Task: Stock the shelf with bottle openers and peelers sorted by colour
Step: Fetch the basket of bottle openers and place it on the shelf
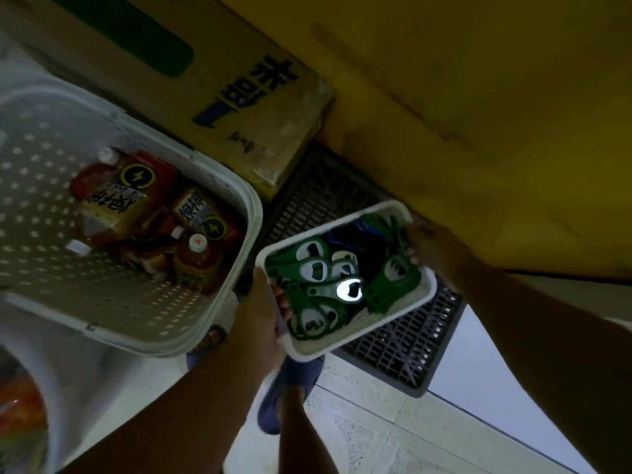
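Both hands hold a white tray [371, 325] over a dark crate [413, 350]. Left hand [261, 302] grips its near-left rim, fingers [285, 307] curled inside. Right hand [432, 249] grips the far-right corner, fingers wrapped over the rim. Green openers [316, 268] lie piled in the tray. Beside it is a white basket [251, 217] of bottles [198, 254].

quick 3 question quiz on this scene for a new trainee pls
1. True or false: the left hand and right hand both grip the small white tray.
2. Most bottle openers in that tray are: A red, B green, C yellow.
3. Fill in: the perforated basket beside it holds drink ____.

Key: 1 true; 2 B; 3 bottles.
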`<state>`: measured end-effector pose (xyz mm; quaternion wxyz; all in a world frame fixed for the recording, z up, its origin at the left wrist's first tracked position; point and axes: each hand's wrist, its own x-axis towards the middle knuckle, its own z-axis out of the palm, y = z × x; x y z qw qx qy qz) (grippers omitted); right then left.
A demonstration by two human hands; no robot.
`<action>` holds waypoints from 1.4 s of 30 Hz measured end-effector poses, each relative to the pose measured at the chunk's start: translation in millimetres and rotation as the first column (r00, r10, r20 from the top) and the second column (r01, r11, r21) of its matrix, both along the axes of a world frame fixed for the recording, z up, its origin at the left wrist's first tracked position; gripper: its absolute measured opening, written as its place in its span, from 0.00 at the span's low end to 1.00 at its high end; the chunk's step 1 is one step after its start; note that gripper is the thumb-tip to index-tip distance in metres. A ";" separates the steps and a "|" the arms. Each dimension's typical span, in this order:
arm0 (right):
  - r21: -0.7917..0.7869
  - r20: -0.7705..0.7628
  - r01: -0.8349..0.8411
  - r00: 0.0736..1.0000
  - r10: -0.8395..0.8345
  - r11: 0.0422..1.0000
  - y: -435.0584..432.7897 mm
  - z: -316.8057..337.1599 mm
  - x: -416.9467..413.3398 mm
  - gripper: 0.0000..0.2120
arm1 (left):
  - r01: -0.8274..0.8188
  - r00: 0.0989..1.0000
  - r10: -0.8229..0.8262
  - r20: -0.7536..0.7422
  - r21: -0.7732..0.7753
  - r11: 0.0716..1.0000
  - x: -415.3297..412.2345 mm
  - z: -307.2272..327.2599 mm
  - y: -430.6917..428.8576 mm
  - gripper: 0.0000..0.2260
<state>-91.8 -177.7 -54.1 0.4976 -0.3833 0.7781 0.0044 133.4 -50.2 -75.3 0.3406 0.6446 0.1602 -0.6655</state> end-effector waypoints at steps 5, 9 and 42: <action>-0.050 0.034 0.108 0.994 -0.106 0.993 26.9 82.7 -0.3 0.19 | 0.132 0.991 -0.129 0.034 -0.096 0.987 22.3 70.5 -22.4 0.21; -0.174 0.032 0.084 0.996 -0.080 0.981 27.7 167.3 30.0 0.26 | 0.214 0.976 -0.207 0.071 -0.130 0.968 61.1 155.0 -45.1 0.23; -0.539 0.334 -0.829 -0.048 0.941 0.149 569.1 566.4 530.3 0.20 | -0.767 0.005 0.803 0.597 -0.512 0.386 213.1 595.8 694.7 0.16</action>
